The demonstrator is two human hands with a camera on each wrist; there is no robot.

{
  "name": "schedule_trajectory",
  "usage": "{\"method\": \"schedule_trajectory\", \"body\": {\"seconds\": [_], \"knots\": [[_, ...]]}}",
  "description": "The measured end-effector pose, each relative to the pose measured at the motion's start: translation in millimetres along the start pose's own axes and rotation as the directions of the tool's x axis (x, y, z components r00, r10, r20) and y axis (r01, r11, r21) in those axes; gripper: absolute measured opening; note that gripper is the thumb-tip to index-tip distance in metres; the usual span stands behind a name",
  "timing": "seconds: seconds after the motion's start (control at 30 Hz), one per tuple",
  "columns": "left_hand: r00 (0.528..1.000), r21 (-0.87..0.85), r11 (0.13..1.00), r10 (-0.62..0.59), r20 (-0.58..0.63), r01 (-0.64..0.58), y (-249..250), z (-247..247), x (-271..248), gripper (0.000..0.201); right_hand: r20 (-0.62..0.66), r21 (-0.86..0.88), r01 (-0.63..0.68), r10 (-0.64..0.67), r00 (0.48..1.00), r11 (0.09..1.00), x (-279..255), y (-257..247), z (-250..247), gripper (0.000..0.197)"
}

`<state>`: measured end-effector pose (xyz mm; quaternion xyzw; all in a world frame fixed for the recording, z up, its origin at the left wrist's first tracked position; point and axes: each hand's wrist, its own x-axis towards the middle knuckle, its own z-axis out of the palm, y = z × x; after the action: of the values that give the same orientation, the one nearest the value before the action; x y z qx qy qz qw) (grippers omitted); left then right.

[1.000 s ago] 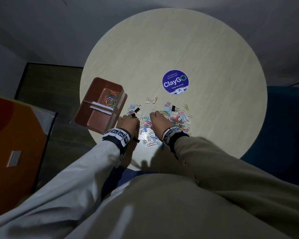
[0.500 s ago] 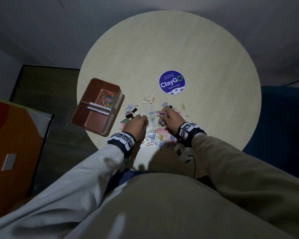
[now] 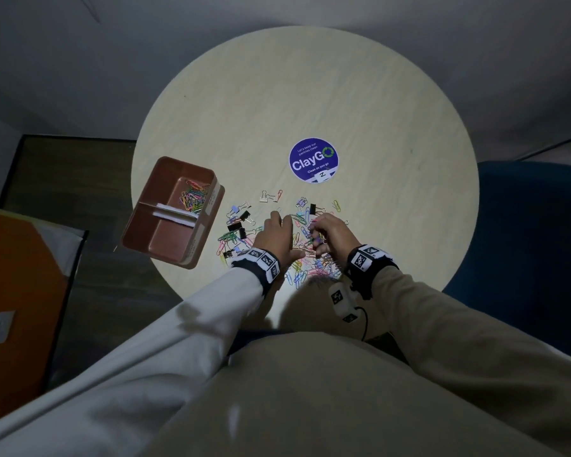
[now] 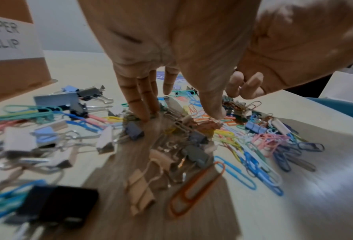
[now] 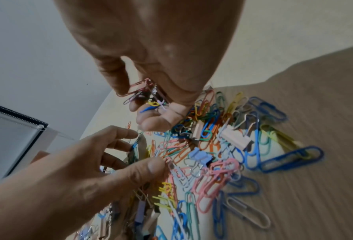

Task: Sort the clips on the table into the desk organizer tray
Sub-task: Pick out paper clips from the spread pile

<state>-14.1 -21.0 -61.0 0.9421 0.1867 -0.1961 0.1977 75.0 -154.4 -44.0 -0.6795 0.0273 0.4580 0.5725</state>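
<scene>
A loose heap of clips is spread across the near part of the round table, between the two hands and a little beyond them. Wire paper clips in blue, pink, yellow, green and orange are mixed with fold-back binder clips in black, pale blue, white and tan. One large orange paper clip is seen lying close to the left wrist camera, beside a tan binder clip.

The brown tray is set at the table's left edge, partly overhanging it, and is split into two compartments by a divider. A bunch of coloured paper clips is already gathered in the far compartment; the near one is seen bare. On the tray's side, a white label is read as "APER CLIP", its first letter cut off. A round purple sticker on the table is read as "ClayGO", with "Clean as you go" beneath.

The left hand is laid over the heap with fingers stretched out, their tips touching the clips; nothing is grasped by it. The right hand is curled, and a small bundle of paper clips is pinched between its thumb and fingers just above the pile.
</scene>
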Motion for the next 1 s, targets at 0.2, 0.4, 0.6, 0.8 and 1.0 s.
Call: {"method": "schedule_trajectory", "body": {"seconds": [0.2, 0.4, 0.6, 0.8, 1.0], "knots": [[0.996, 0.075, 0.994, 0.079, 0.048, -0.083, 14, 14, -1, 0.076, -0.021, -0.005, -0.009, 0.009, 1.0, 1.0, 1, 4, -8, 0.037], [0.988, 0.008, 0.989, 0.151, 0.031, -0.151, 10, 20, 3, 0.035, -0.044, -0.059, 0.006, -0.009, 0.999, 0.998, -1, 10, -13, 0.034], [0.99, -0.147, 0.984, 0.11, 0.083, -0.097, 6, 13, 9, 0.012, -0.046, -0.119, -0.004, -0.001, 0.999, 0.993, -2, 5, -9, 0.015], [0.999, -0.426, 0.905, 0.021, 0.032, -0.006, -12, -10, 3, 0.008, 0.051, -0.007, -0.036, 0.036, 0.998, 0.999, -10, -9, -2, 0.017], [0.995, -0.59, 0.807, -0.084, -0.057, 0.034, -33, -33, -11, 0.007, 0.1, 0.107, -0.067, 0.056, 0.993, 0.992, -6, -14, 5, 0.052]]}}
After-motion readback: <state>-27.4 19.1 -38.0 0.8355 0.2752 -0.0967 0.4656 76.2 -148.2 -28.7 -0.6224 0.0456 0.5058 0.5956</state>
